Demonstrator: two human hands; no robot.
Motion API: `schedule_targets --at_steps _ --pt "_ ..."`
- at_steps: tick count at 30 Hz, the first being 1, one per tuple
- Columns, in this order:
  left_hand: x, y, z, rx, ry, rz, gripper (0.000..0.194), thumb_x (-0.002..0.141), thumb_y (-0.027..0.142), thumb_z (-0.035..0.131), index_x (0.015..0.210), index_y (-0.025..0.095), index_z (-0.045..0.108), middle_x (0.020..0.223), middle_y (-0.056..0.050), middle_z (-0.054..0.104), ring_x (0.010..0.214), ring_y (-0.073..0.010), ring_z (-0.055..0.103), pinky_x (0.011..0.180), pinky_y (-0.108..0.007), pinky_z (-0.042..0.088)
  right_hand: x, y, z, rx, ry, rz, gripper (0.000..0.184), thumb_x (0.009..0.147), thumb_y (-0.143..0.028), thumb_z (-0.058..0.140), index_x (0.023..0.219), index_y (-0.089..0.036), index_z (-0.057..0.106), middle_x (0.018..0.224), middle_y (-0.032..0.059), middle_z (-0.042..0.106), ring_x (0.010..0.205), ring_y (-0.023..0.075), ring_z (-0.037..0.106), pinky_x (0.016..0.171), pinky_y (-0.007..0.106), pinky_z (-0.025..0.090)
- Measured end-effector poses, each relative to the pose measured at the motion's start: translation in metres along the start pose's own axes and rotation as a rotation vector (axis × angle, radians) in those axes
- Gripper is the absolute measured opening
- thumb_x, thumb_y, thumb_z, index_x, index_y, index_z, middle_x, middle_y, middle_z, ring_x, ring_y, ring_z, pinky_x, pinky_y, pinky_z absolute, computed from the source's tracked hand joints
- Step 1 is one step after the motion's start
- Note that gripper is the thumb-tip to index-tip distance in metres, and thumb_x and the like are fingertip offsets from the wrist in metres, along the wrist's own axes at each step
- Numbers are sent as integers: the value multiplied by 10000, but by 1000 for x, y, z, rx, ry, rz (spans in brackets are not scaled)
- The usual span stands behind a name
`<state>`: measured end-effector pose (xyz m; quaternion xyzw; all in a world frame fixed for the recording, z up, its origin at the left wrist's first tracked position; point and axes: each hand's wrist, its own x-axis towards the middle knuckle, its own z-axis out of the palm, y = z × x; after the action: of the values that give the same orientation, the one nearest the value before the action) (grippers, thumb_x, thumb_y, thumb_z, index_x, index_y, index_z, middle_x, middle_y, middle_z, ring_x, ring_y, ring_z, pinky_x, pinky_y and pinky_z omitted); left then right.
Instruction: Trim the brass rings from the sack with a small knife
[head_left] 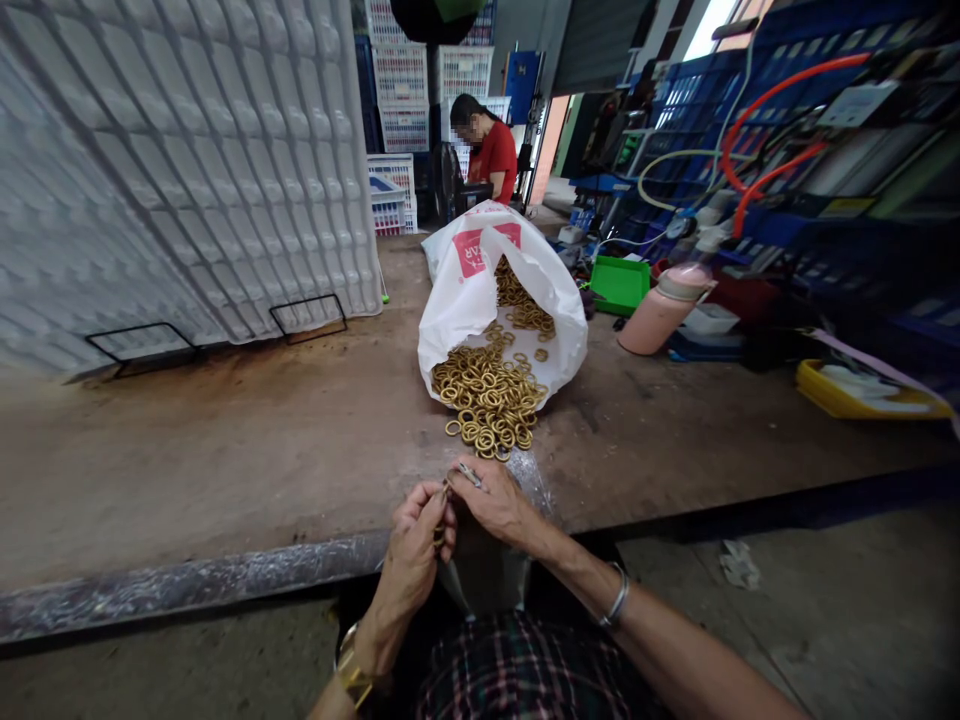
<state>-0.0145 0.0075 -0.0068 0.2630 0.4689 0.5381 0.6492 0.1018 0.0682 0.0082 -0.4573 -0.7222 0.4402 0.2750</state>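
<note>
My left hand [414,535] is closed on brass-coloured rings [439,537], with fingers curled round them at the table's front edge. Close against it, my right hand [496,502] grips a small silvery metal tool [470,474], whose exact kind I cannot make out. The tool's tip meets the left fingertips, where a ring seems to be pinched. Just beyond both hands, a heap of brass-coloured rings [491,392] spills from the mouth of a white plastic bag [450,325] lying on its side. More rings lie inside the bag.
Stacked white moulded trays [247,150] stand at the left of the brown table [225,450], beside black wire brackets [307,318]. To the right are a pink bottle [656,318], a green tray [619,284] and a yellow tray [862,395]. A person in red [496,160] sits beyond.
</note>
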Motion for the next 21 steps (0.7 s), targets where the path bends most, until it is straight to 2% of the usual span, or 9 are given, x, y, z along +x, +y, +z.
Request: schedule_targets --at_steps 5,9,14,21 --pt "-2 1 0 -17 13 -2 325 715 453 622 769 173 467 569 65 485 423 -36 419 366 -136 290 2 3 1 -38 17 -4 236 827 -257 375 621 -185 464 559 -43 468 535 90 419 523 196 300" --pt "0 1 0 13 46 25 332 713 467 616 752 178 456 567 65 484 415 -39 415 364 -141 293 -1 9 1 -340 48 -37 175 811 -212 398 671 -188 500 575 -23 503 538 100 436 535 209 282" --pt "3 -2 -4 138 67 76 317 762 482 551 778 176 468 580 61 484 429 -41 416 376 -141 315 -8 13 1 -639 -55 -132 137 758 -160 445 808 -199 566 666 13 610 587 123 506 549 241 245" --pt "5 -4 -6 280 100 98 332 766 501 522 766 172 479 574 57 482 431 -49 417 374 -145 323 -9 11 0 -724 -151 -115 213 736 -151 439 903 -193 564 737 33 651 639 141 563 554 245 251"
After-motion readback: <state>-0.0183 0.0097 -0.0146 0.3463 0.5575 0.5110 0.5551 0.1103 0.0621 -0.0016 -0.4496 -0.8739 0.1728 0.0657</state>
